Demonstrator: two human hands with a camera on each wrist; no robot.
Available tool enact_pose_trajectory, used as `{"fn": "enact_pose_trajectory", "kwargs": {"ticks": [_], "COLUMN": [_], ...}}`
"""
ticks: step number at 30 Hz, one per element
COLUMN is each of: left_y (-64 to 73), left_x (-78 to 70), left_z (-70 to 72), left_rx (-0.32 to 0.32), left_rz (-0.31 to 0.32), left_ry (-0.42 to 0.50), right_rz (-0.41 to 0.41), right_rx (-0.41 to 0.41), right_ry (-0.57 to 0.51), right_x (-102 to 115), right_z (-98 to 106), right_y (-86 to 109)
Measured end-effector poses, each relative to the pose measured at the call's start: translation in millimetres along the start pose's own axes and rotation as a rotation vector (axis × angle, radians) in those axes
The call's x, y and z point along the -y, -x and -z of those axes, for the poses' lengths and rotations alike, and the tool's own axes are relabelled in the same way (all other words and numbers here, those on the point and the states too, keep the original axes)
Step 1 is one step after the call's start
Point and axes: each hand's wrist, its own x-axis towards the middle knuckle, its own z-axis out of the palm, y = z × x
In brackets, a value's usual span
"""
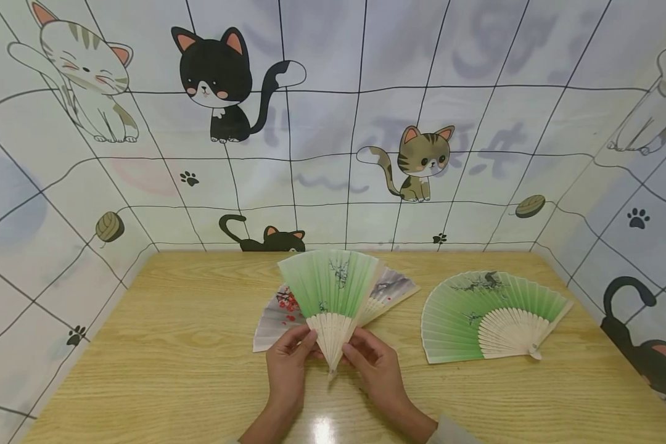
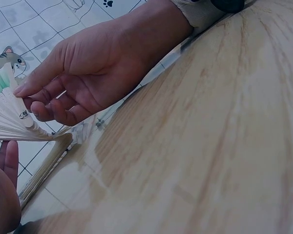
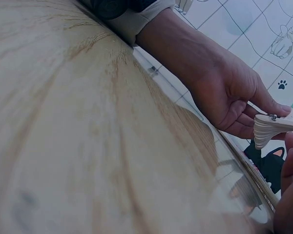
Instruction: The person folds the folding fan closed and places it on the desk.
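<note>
Filling the lower frame, the worktop [image 1: 172, 376] holds a wide green fan [image 1: 455, 320] at right. At lower middle, a part-open fan [image 1: 324, 287] sits between left hand [image 1: 287, 364] and right hand [image 1: 378, 369], each grip pinching one edge. Slow, even moves should protect its thin sticks [image 1: 330, 338].

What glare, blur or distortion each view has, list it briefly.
Head: white glare on the table near the bottom edge, held green fan fairly crisp; left wrist: dimmer, table grain looks smeared; right wrist: also dimmer, table edge looks wavy, dark patch at lower left blurred.
</note>
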Motion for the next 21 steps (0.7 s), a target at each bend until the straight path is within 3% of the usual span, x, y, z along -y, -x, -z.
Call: {"fn": "enact_pose_trajectory", "kwargs": {"ticks": [21], "left_y": [0.6], "left_x": [-1.5], "left_z": [-0.7], "left_rx": [-0.009], "left_rz": [0.023], "left_ry": [0.0], "right_rz": [0.05], "right_rx": [0.081], "right_ry": [0.011], "right_x": [-1.3], "right_z": [0.6], "right_y": [0.4]}}
